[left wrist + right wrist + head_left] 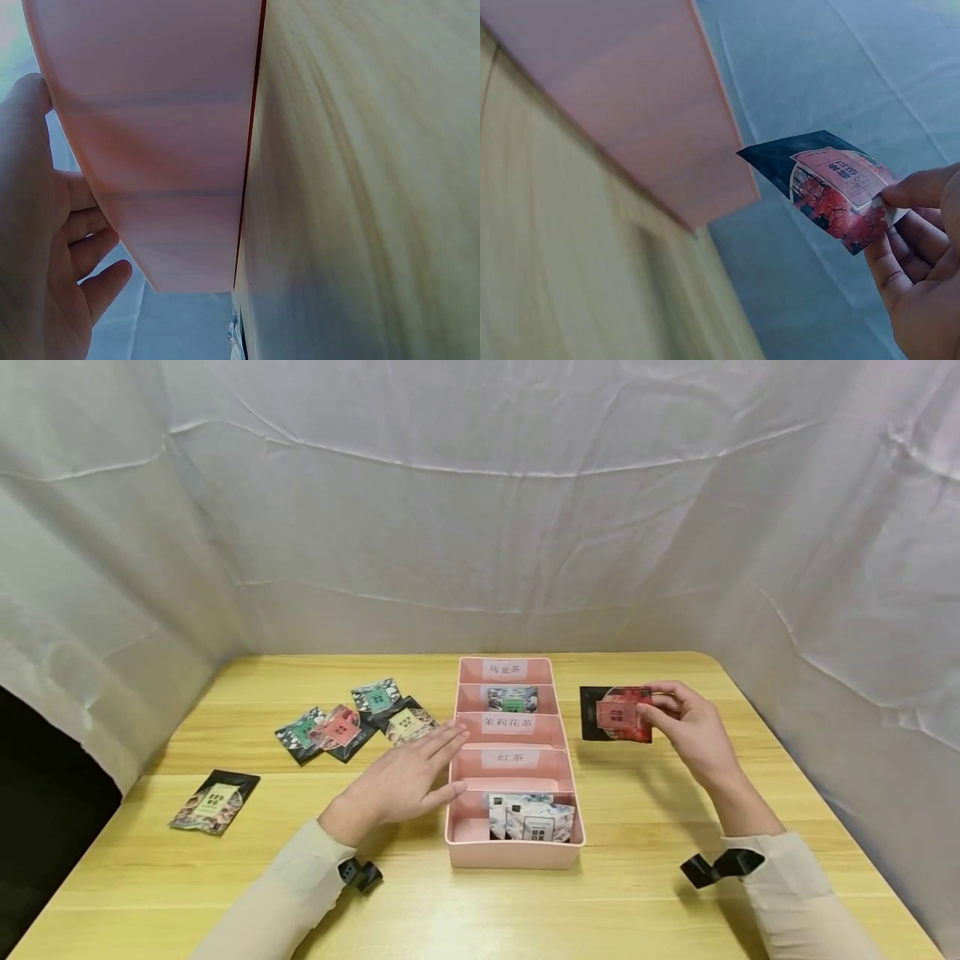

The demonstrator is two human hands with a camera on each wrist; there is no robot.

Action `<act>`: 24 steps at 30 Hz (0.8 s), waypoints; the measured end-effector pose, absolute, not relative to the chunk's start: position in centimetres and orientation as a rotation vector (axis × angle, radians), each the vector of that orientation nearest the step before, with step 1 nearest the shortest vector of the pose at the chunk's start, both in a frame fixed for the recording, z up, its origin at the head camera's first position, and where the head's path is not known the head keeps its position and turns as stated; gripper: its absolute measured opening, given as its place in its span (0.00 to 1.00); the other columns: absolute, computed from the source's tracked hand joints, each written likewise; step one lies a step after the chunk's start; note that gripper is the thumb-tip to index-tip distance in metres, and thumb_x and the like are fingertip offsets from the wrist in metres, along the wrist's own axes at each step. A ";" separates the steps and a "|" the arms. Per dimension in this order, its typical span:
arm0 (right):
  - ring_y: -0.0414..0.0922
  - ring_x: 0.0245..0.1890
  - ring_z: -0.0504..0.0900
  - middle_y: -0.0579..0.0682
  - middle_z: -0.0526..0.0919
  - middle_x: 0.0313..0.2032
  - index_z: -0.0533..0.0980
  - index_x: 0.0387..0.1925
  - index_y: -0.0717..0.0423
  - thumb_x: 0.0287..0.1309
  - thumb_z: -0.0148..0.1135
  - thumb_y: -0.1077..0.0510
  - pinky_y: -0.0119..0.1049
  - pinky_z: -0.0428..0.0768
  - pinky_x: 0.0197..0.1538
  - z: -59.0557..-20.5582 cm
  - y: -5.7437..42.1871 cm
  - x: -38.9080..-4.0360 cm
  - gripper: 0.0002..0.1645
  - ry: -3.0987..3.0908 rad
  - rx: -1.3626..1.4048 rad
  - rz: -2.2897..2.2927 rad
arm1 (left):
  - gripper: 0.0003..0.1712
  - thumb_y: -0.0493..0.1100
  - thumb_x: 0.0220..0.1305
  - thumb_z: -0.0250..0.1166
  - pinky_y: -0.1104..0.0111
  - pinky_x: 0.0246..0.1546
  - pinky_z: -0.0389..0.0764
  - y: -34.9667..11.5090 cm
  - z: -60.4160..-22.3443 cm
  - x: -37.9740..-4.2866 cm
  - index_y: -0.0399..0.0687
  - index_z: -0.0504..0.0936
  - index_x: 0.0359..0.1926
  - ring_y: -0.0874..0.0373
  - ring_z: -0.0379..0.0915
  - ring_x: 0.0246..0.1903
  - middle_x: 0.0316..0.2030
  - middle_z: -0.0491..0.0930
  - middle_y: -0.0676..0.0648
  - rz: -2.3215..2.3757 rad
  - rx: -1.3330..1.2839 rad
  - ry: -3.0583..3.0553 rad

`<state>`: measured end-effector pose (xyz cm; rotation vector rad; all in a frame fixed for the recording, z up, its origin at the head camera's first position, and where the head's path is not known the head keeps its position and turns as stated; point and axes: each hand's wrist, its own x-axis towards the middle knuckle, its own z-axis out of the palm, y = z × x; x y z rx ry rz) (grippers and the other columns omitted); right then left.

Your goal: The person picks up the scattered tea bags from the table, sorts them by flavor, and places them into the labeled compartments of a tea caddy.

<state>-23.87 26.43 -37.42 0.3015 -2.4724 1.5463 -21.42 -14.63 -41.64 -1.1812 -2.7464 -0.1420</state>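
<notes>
My right hand (pixel 693 731) pinches a red and black tea sachet (pixel 617 715) by its right edge, raised above the table to the right of the pink divided box (pixel 516 856). In the right wrist view the thumb lies on the printed face of the sachet (pixel 840 184), fingers behind it. My left hand (pixel 401 781) rests with extended fingers against the left rim of the box; the left wrist view shows its fingertips at that edge. White sachets (pixel 540 821) stand in the front compartment, and a green-labelled sachet (pixel 513 700) lies in one towards the back.
Left of the box lie several loose sachets: green-labelled ones (pixel 377 696), a red one (pixel 342 732), and yellow-labelled ones (pixel 216 802). Paper labels with writing (pixel 510 758) mark the box's dividers. A pale curtain (pixel 480 552) hangs behind the wooden table (pixel 645 877).
</notes>
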 end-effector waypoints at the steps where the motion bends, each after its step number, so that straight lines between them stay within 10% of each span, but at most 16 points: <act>1: 0.32 0.38 0.80 0.36 0.84 0.38 0.72 0.56 0.67 0.66 0.62 0.57 0.22 0.77 0.35 -37.2 26.1 -23.9 0.23 -2.470 0.307 1.544 | 0.44 0.67 0.74 0.36 0.56 0.70 0.56 -14.6 -41.6 -21.4 0.41 0.51 0.76 0.48 0.46 0.73 0.75 0.50 0.41 -0.141 -1.182 -2.747; 12: 0.35 0.34 0.80 0.62 0.82 0.43 0.74 0.57 0.66 0.68 0.60 0.58 0.25 0.80 0.32 -35.5 23.0 -25.1 0.21 -2.477 0.459 1.479 | 0.43 0.66 0.74 0.39 0.55 0.70 0.55 -14.6 -41.6 -21.5 0.40 0.51 0.76 0.46 0.47 0.73 0.75 0.51 0.41 -0.148 -1.191 -2.747; 24: 0.45 0.31 0.81 0.57 0.85 0.37 0.78 0.55 0.59 0.67 0.61 0.56 0.32 0.82 0.30 -34.3 19.4 -26.1 0.18 -2.524 0.609 1.361 | 0.43 0.65 0.74 0.40 0.56 0.70 0.54 -14.6 -41.7 -21.5 0.40 0.51 0.76 0.46 0.46 0.73 0.74 0.51 0.41 -0.144 -1.187 -2.744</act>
